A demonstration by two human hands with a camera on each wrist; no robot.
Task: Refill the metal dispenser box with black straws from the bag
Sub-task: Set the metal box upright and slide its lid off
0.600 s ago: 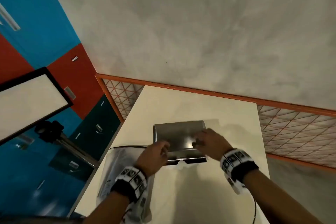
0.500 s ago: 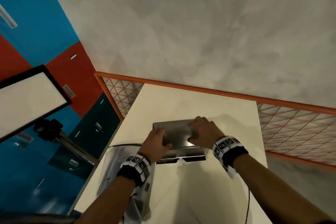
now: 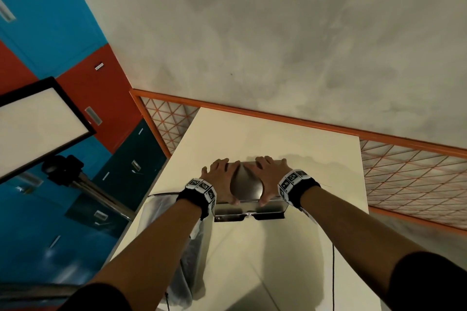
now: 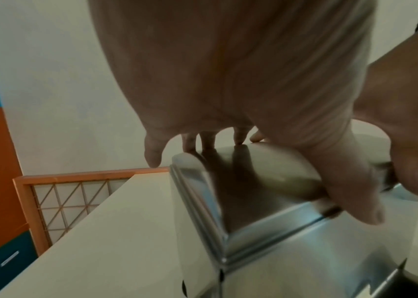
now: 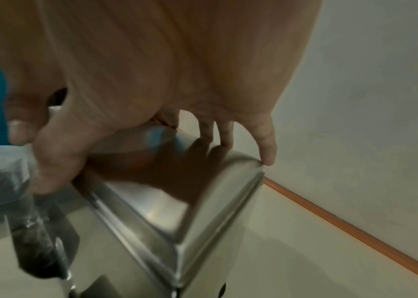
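Observation:
The metal dispenser box point(image 3: 249, 209) stands on the white table point(image 3: 278, 134), its curved lid point(image 3: 246, 184) down. My left hand point(image 3: 226, 182) lies over the lid's left half and my right hand point(image 3: 267, 180) over its right half. On both, the fingers reach the far edge and the thumbs hook the front edge. In the left wrist view the left thumb point(image 4: 350, 193) presses the lid's front rim point(image 4: 279, 217). In the right wrist view the right fingertips point(image 5: 267, 153) touch the lid's far corner point(image 5: 241, 161). The clear bag of black straws point(image 3: 187, 260) lies under my left forearm.
A grey wall and an orange-framed mesh panel point(image 3: 409, 174) stand behind the table. Blue and red cabinets point(image 3: 75, 83) and a white panel on a tripod point(image 3: 38, 124) are to the left. A thin black cable point(image 3: 333, 272) hangs over the table's right side.
Both hands have slid from the front of the lid further over it, so the fingers now reach its far edge. The box has stayed in place.

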